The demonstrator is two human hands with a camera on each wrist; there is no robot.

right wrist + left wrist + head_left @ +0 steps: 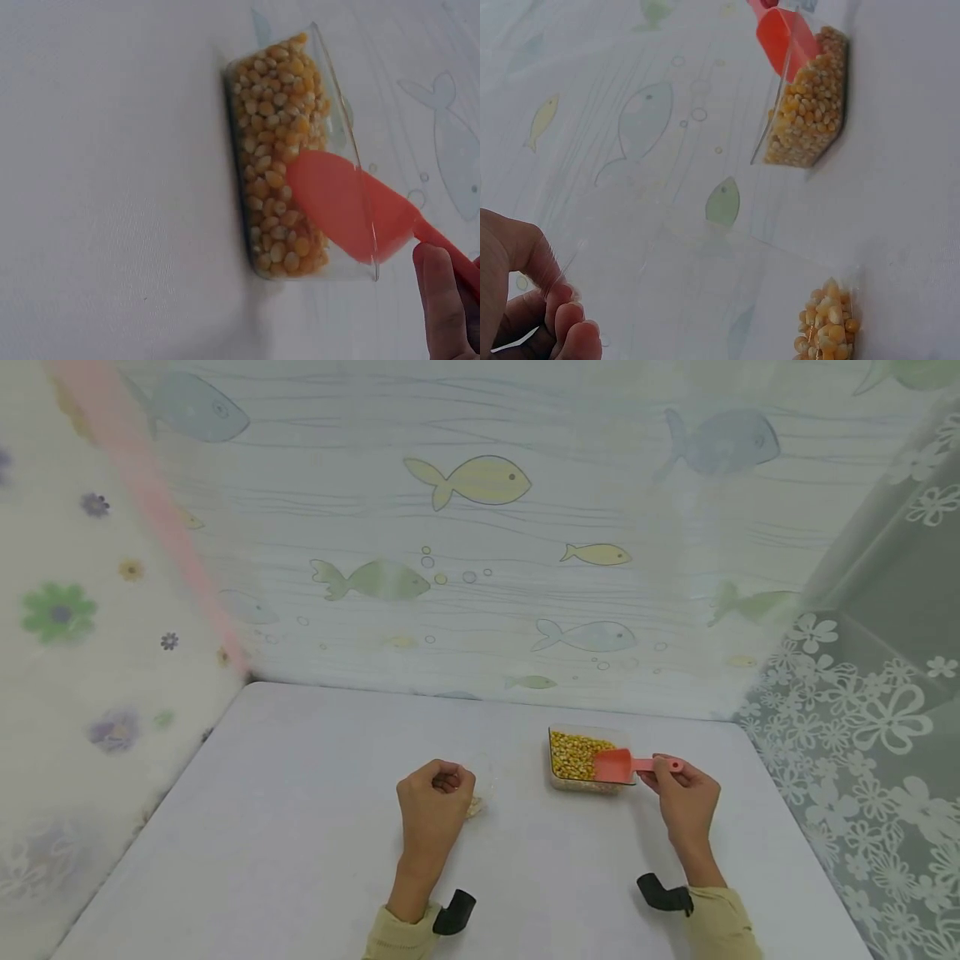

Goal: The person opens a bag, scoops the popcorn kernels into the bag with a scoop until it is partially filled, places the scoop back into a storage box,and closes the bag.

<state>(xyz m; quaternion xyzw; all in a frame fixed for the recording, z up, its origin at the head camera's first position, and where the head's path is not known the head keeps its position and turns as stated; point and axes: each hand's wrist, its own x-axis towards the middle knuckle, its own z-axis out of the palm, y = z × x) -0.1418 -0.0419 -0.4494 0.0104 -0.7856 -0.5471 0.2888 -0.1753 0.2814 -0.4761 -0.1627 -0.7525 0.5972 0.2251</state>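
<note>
My left hand pinches the top of a clear plastic bag with curled fingers. Corn kernels lie in the bottom of that bag, mostly hidden behind the hand in the head view. With my right hand I grip the handle of a coral-red scoop. Its bowl tilts down into a clear rectangular container, where the front edge meets a heap of yellow corn kernels. The container stands to the right of the bag.
Both stand on a white table, the container near its back edge. A fish-print backdrop rises right behind, with a flowered cloth at left and a floral lace curtain at right. Black curved pieces sit at both wrists.
</note>
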